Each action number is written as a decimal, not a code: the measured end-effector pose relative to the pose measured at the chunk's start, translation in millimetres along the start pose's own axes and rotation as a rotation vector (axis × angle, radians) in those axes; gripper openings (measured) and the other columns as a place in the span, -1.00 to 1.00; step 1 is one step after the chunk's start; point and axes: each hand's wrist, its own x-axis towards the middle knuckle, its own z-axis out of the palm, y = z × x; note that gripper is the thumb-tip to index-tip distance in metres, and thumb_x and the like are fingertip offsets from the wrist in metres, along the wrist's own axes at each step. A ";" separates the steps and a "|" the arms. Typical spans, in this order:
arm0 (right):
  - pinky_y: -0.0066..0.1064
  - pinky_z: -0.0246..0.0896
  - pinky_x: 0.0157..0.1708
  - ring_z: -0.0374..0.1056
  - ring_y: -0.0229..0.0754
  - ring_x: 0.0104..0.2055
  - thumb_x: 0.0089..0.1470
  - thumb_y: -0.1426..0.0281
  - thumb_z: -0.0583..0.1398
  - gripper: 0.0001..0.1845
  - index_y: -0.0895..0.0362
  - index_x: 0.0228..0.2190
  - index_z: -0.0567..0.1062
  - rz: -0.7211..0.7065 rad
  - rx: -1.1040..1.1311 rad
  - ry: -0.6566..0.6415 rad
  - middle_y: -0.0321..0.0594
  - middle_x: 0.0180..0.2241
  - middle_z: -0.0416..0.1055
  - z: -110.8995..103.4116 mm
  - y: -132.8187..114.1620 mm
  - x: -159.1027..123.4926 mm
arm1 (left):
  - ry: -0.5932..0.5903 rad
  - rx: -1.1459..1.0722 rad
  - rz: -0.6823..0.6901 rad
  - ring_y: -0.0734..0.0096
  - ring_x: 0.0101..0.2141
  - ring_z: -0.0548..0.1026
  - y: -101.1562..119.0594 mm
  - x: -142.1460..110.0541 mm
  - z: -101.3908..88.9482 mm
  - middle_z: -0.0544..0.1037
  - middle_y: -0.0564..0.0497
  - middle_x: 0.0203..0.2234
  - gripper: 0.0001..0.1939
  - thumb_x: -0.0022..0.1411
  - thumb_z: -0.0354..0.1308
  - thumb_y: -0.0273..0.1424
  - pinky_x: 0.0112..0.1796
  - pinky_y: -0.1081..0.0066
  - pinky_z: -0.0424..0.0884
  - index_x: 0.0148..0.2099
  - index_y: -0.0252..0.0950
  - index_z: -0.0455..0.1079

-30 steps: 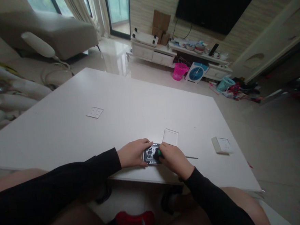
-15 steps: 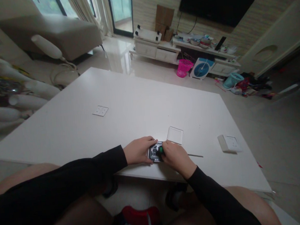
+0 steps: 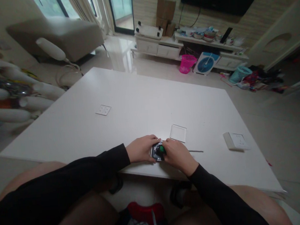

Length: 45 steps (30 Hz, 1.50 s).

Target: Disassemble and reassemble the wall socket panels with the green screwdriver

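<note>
A small dark socket module (image 3: pixel 156 152) lies near the front edge of the white table (image 3: pixel 129 103). My left hand (image 3: pixel 141 149) lies over its left side, fingers curled on it. My right hand (image 3: pixel 178 155) is closed round a screwdriver with a green handle (image 3: pixel 161 148), held down onto the module. A thin metal rod (image 3: pixel 196 151) pokes out to the right of that hand. Just beyond the hands lies a clear square cover plate (image 3: pixel 178 133).
A white socket plate (image 3: pixel 103 110) lies at the table's left middle, a white socket block (image 3: pixel 235 141) at the right front. My knees sit under the front edge. A sofa, a TV cabinet, a pink basket and a fan stand on the floor beyond.
The head camera has drifted, so the scene shifts slightly. Both hands stay on the module with the screwdriver; the right hand has turned a little.
</note>
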 end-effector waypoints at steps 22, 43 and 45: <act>-0.37 0.19 -0.38 0.38 -0.16 -0.41 0.06 0.46 0.17 -0.93 0.07 -0.43 0.44 -0.139 0.729 0.403 -0.28 -0.46 0.46 11.8 10.0 -13.5 | 0.122 -0.356 0.022 0.34 -0.23 0.64 26.8 -3.8 -8.5 0.69 -0.03 -0.27 -0.93 0.33 0.29 -0.45 -0.15 0.42 0.47 -0.13 -0.29 0.55; -0.32 0.21 -0.32 0.38 -0.12 -0.32 0.20 0.46 0.12 -0.92 0.06 -0.33 0.39 -0.123 0.582 0.420 -0.23 -0.34 0.43 12.7 21.7 -17.1 | 0.380 0.361 -0.964 0.18 0.00 0.55 -158.4 -51.7 -164.3 0.52 -0.14 0.08 -0.64 0.44 0.22 -0.22 0.00 0.09 0.55 0.17 -0.30 0.43; -0.32 0.20 -0.32 0.38 -0.12 -0.32 0.20 0.45 0.12 -0.93 0.06 -0.33 0.41 -0.114 0.597 0.439 -0.23 -0.33 0.43 8.2 23.9 -18.4 | 0.395 0.370 -0.928 0.19 -0.05 0.57 -151.9 -46.6 -167.3 0.59 -0.13 -0.03 -0.70 0.41 0.23 -0.26 0.01 0.16 0.53 0.08 -0.32 0.47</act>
